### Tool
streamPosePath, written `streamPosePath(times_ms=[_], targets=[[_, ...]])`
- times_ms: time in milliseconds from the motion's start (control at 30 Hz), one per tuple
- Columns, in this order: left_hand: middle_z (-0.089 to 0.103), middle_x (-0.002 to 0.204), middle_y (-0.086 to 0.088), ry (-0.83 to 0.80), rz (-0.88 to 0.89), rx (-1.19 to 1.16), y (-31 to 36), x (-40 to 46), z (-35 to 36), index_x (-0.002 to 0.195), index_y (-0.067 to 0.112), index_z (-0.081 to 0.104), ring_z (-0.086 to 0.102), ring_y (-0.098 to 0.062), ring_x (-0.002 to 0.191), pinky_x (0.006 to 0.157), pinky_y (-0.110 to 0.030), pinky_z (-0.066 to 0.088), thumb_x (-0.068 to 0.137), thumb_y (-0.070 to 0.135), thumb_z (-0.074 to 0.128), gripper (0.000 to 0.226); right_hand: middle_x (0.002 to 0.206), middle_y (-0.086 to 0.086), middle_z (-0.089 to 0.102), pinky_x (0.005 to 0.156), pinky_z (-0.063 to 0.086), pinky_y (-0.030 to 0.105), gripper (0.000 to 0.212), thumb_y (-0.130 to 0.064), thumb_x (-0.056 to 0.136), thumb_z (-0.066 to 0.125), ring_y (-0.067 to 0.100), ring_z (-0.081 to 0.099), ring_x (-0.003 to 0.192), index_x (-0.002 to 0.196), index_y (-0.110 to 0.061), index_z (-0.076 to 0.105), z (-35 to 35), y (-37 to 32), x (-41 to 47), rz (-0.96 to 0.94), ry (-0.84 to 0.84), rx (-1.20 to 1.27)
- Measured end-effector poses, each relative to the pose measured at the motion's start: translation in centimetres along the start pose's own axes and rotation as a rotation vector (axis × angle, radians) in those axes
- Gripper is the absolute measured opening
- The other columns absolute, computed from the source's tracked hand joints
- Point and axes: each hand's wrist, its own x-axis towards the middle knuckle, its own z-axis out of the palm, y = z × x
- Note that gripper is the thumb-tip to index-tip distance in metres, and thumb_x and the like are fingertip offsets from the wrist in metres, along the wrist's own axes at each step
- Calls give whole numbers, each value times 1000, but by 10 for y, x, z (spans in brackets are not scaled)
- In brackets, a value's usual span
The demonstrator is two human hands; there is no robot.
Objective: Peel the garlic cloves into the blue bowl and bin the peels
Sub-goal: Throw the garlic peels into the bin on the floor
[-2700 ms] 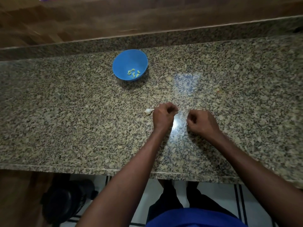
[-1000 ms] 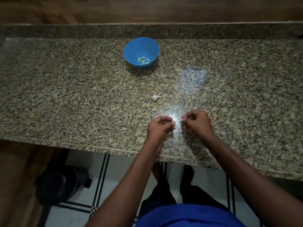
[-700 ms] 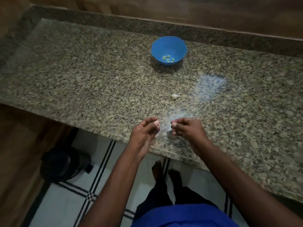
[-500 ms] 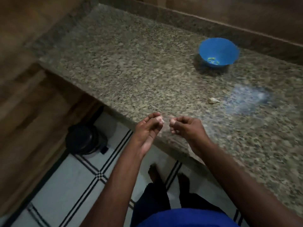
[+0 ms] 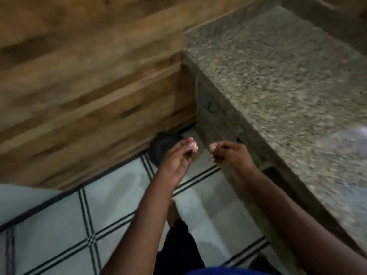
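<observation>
My left hand (image 5: 176, 157) has its fingertips (image 5: 191, 144) bunched together, thumb against the first fingers, and there is something pale at the tips that I take for garlic peel, though the blur makes it hard to tell from my nails. My right hand (image 5: 228, 153) is curled too, thumb pressed to forefinger as if pinching something small; whether anything is really in there I cannot tell. The hands are near each other but not touching.

Peel like this should be papery, almost weightless and a bit clingy. It needs only a light pinch at the fingertips, and I expect it may stick to the skin when I let go, so rubbing the fingers apart should help.

Just beyond and below my left hand sits the dark bin (image 5: 161, 146) on the tiled floor (image 5: 59, 225), against the wooden wall (image 5: 79, 76). To the right of my right hand runs the stone counter (image 5: 288, 76). The blue bowl is out of sight.
</observation>
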Motion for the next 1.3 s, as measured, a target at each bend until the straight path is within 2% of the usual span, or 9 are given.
streamPosePath(times_ms=[133, 233, 433, 600, 833, 1000, 1167, 1233, 1300], targets=[[72, 71, -3, 61, -30, 3, 68, 41, -57, 90, 4, 65, 71, -9, 67, 64, -16, 58, 97, -13, 53, 22, 62, 7, 67, 58, 58, 27, 13, 5, 93, 66, 18, 62, 57, 83, -2, 70, 87, 3, 53, 68, 30, -19], [73, 74, -4, 82, -61, -12, 102, 74, -93, 93, 4, 66, 72, -10, 69, 66, -17, 59, 97, -13, 53, 21, 67, 8, 67, 61, 60, 27, 9, 2, 93, 68, 17, 63, 60, 85, -2, 69, 127, 3, 82, 110, 56, -4], [73, 80, -9, 141, -96, -51, 139, 133, -148, 95, 3, 68, 73, -13, 75, 69, -19, 60, 95, -12, 57, 18, 78, 11, 68, 81, 58, 36, 11, -6, 95, 68, 20, 66, 73, 84, -9, 68, 167, 14, 134, 196, 54, -64], [73, 77, -8, 183, -122, -54, 147, 171, -176, 94, 3, 68, 73, -14, 73, 69, -20, 60, 95, -13, 58, 18, 76, 15, 66, 83, 57, 40, 19, -2, 95, 65, 25, 62, 73, 77, -8, 66, 191, 32, 173, 239, 77, -109], [73, 85, -10, 219, -227, 58, 111, 239, -203, 95, 2, 70, 71, -17, 84, 70, -21, 60, 94, -14, 59, 19, 90, 20, 73, 85, 61, 40, 11, 1, 92, 67, 30, 70, 83, 84, -6, 71, 197, 94, 249, 351, 111, -248], [75, 78, 0, 190, -322, 211, 64, 299, -231, 94, 4, 69, 67, -13, 86, 71, -18, 59, 97, -14, 55, 23, 80, 18, 68, 57, 59, 24, 11, 4, 92, 68, 25, 65, 67, 83, -2, 69, 182, 153, 311, 431, 179, -152], [70, 88, 1, 206, -323, 409, 6, 373, -266, 93, 11, 68, 64, -8, 83, 74, -16, 58, 100, -11, 53, 27, 72, 16, 65, 42, 54, 26, 16, 0, 96, 66, 21, 61, 48, 81, 5, 64, 168, 232, 392, 588, 259, -128], [72, 85, 4, 248, -305, 493, -17, 409, -281, 92, 13, 68, 66, -11, 84, 75, -19, 58, 98, -12, 55, 29, 83, 22, 67, 46, 57, 28, 10, 2, 99, 59, 25, 68, 58, 103, 10, 63, 164, 262, 421, 573, 256, -84], [71, 89, 0, 251, -267, 602, -38, 442, -297, 93, 13, 70, 69, -19, 91, 75, -23, 60, 92, -15, 62, 28, 111, 28, 68, 58, 60, 27, 26, 4, 99, 55, 33, 72, 92, 123, 12, 60, 162, 293, 449, 569, 217, -119]])
